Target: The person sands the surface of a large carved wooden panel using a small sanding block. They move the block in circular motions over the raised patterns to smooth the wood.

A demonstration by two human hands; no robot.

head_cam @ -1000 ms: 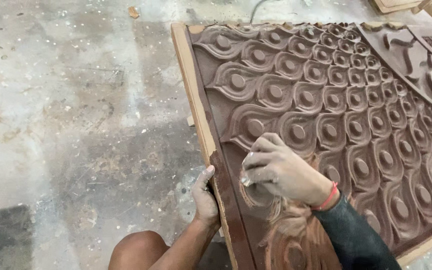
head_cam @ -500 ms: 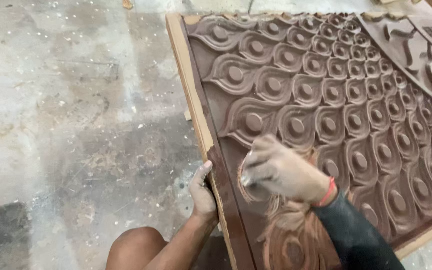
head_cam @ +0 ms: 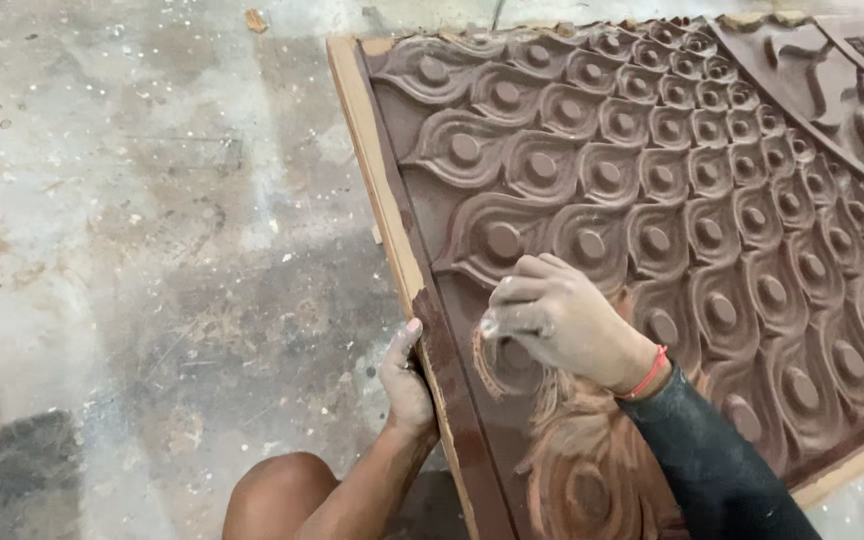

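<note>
A large brown carved wooden panel (head_cam: 652, 180) with rows of raised scale shapes lies over a concrete floor. My left hand (head_cam: 407, 385) grips its pale left edge, thumb up along the rim. My right hand (head_cam: 552, 315), dusty, with a red wrist band and a dark sleeve, is closed on a small folded piece of sandpaper (head_cam: 490, 325) pressed against a carved scale near the panel's left border. Around that hand the wood looks lighter and streaked with dust.
A stained, dusty concrete floor (head_cam: 152, 220) spreads to the left of the panel. My bare knee (head_cam: 277, 495) shows at the bottom edge. A small wood chip (head_cam: 255, 20) lies on the floor at the top.
My right hand has shifted slightly up and right over the same carved scale, rubbing it. My left hand keeps its grip on the edge. The view has tilted a little.
</note>
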